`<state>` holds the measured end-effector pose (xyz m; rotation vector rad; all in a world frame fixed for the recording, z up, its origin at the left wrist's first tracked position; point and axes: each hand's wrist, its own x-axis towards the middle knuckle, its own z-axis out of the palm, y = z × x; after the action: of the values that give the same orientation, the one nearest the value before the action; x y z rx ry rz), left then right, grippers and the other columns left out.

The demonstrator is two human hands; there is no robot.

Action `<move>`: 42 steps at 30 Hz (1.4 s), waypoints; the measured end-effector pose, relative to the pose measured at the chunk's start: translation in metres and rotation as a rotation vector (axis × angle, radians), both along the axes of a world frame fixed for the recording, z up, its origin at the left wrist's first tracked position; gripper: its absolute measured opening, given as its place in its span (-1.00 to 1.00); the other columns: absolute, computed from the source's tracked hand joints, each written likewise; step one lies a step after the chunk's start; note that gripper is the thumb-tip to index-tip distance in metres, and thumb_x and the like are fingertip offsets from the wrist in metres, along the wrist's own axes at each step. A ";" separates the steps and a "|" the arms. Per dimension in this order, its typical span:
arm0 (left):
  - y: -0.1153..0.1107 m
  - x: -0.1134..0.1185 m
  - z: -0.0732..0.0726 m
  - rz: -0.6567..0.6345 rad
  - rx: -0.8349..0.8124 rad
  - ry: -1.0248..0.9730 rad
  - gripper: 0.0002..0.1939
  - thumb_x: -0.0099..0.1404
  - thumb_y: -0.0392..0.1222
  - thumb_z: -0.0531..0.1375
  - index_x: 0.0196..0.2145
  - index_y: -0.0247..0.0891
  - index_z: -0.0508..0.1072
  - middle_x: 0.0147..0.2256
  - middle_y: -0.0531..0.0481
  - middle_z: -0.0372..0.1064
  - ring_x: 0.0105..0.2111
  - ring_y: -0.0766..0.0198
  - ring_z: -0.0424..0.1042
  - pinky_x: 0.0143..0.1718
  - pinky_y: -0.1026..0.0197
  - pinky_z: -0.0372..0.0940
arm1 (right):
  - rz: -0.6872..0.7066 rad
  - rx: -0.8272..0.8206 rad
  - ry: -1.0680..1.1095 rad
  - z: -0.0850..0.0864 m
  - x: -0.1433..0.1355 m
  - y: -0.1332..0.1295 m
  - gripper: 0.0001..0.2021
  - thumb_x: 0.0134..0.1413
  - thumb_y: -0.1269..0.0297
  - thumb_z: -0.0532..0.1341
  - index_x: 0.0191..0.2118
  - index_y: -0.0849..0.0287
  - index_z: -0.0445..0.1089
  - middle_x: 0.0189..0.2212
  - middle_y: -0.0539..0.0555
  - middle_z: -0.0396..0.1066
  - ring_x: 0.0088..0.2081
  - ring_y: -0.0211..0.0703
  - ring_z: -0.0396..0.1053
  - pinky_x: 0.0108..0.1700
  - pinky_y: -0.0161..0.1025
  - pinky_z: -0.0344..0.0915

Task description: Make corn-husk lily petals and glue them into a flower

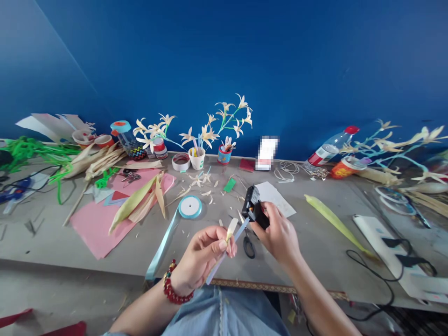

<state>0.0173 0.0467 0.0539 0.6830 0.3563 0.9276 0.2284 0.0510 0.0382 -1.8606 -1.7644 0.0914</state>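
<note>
My left hand (210,254), in a red bead bracelet, pinches a pale corn-husk petal (231,227) together with a translucent glue stick (241,228). The glue stick slants up to the right, its tip close to the black lighter (251,200). That lighter, a boxy body with an opening at its front, is gripped by my right hand (280,231); whether a flame burns I cannot tell. Beneath them, scissors (248,247) lie partly hidden on the grey table (217,210). Left of my hands rests a light-blue ribbon roll (190,206), its loose end trailing over the front edge.
Husk flowers stand in a white cup (197,158) at the back. Pink paper (94,228) with dry husks lies left. A green-yellow husk (334,224), a white power strip (385,256) with black cables and a tilted plastic bottle (331,147) are on the right.
</note>
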 end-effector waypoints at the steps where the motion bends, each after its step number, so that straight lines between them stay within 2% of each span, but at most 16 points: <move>1: 0.001 -0.001 0.001 0.002 -0.019 -0.005 -0.77 0.21 -0.14 0.38 -0.48 -0.32 0.50 -0.49 -0.02 0.38 -0.41 0.29 0.33 -0.16 0.15 0.23 | 0.000 0.014 -0.013 0.000 0.000 0.000 -0.77 0.07 0.19 0.14 -0.15 0.12 0.28 -0.22 0.17 0.52 -0.41 -0.02 0.49 -0.39 -0.21 0.32; 3: 0.001 -0.001 0.001 0.014 -0.041 -0.005 -0.78 0.22 -0.15 0.37 -0.48 -0.33 0.50 -0.48 -0.01 0.38 -0.39 0.29 0.34 -0.14 0.15 0.23 | -0.007 0.029 -0.027 -0.001 0.001 0.001 -0.79 0.06 0.20 0.14 -0.16 0.11 0.28 -0.23 0.17 0.52 -0.31 0.05 0.52 -0.38 -0.21 0.33; 5: 0.001 -0.002 0.000 0.036 -0.045 -0.010 -0.77 0.22 -0.14 0.37 -0.48 -0.33 0.49 -0.47 -0.01 0.37 -0.38 0.29 0.34 -0.14 0.15 0.23 | -0.010 0.025 -0.026 -0.001 0.001 0.001 -0.79 0.05 0.20 0.15 -0.17 0.09 0.27 -0.23 0.16 0.52 -0.29 0.06 0.52 -0.38 -0.21 0.32; 15: -0.001 0.000 -0.004 0.091 0.037 0.039 -0.71 0.22 -0.07 0.36 -0.49 -0.30 0.44 -0.48 0.01 0.33 -0.41 0.29 0.31 -0.19 0.12 0.25 | 0.004 -0.047 0.125 -0.002 0.000 0.004 -0.76 0.02 0.20 0.19 -0.16 0.07 0.30 -0.22 0.13 0.52 -0.42 -0.06 0.44 -0.35 -0.21 0.29; 18: 0.000 -0.002 -0.010 0.186 0.172 0.066 -0.76 0.26 -0.08 0.33 -0.45 -0.28 0.45 -0.47 0.00 0.35 -0.38 0.26 0.34 -0.20 0.12 0.26 | 0.029 -0.100 0.215 -0.004 0.001 0.005 -0.80 0.04 0.19 0.20 -0.19 0.07 0.30 -0.31 0.07 0.52 -0.33 -0.02 0.46 -0.33 -0.23 0.29; 21: 0.005 -0.004 -0.019 0.326 0.328 0.129 -0.83 0.32 -0.12 0.27 -0.39 -0.24 0.48 -0.41 -0.03 0.39 -0.32 0.22 0.36 -0.20 0.13 0.27 | 0.099 -0.156 0.322 -0.010 -0.001 0.004 -0.82 0.12 0.13 0.21 -0.20 0.06 0.29 -0.38 0.01 0.49 -0.37 -0.08 0.43 -0.34 -0.27 0.28; 25: 0.009 -0.005 -0.027 0.426 0.418 0.257 -0.80 0.37 -0.11 0.21 -0.38 -0.23 0.48 -0.37 -0.06 0.41 -0.29 0.20 0.38 -0.17 0.12 0.28 | 0.174 -0.186 0.430 -0.015 -0.007 0.001 -0.78 0.15 0.09 0.22 -0.18 0.08 0.30 -0.32 0.04 0.50 -0.34 -0.08 0.43 -0.32 -0.26 0.30; 31: 0.003 -0.003 -0.031 0.509 0.591 0.452 -0.78 0.42 -0.13 0.14 -0.37 -0.24 0.46 -0.37 -0.09 0.42 -0.26 0.14 0.40 -0.14 0.07 0.29 | 0.207 -0.209 0.520 -0.006 -0.015 0.000 -0.79 0.18 0.08 0.20 -0.21 0.11 0.37 -0.39 0.01 0.46 -0.42 -0.14 0.38 -0.39 -0.28 0.26; 35: 0.001 -0.001 -0.029 0.560 0.773 0.527 -0.84 0.41 -0.26 0.11 -0.32 -0.23 0.46 -0.36 -0.08 0.43 -0.28 0.15 0.42 -0.15 0.05 0.31 | 0.208 -0.215 0.578 -0.005 -0.018 -0.002 -0.79 0.17 0.09 0.20 -0.22 0.12 0.38 -0.48 -0.04 0.39 -0.50 -0.18 0.31 -0.47 -0.30 0.20; 39: 0.002 -0.002 -0.024 0.554 1.069 0.498 -0.84 0.37 -0.37 0.08 -0.22 -0.22 0.44 -0.33 -0.11 0.47 -0.30 0.14 0.43 -0.09 -0.05 0.32 | 0.191 -0.208 0.564 -0.008 -0.019 -0.002 -0.80 0.16 0.11 0.19 -0.21 0.12 0.36 -0.47 -0.04 0.37 -0.51 -0.21 0.27 -0.47 -0.31 0.20; 42: 0.005 -0.002 -0.022 0.513 1.142 0.529 -0.82 0.36 -0.41 0.08 -0.20 -0.22 0.43 -0.31 -0.12 0.47 -0.30 0.15 0.43 -0.06 -0.06 0.32 | 0.184 -0.201 0.532 -0.012 -0.017 -0.001 -0.79 0.17 0.10 0.19 -0.21 0.13 0.36 -0.46 -0.04 0.35 -0.50 -0.20 0.26 -0.46 -0.30 0.21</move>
<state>0.0151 0.0512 0.0320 1.9698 0.4651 1.4272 0.2116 0.0496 0.0265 -1.5991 -1.5771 0.7844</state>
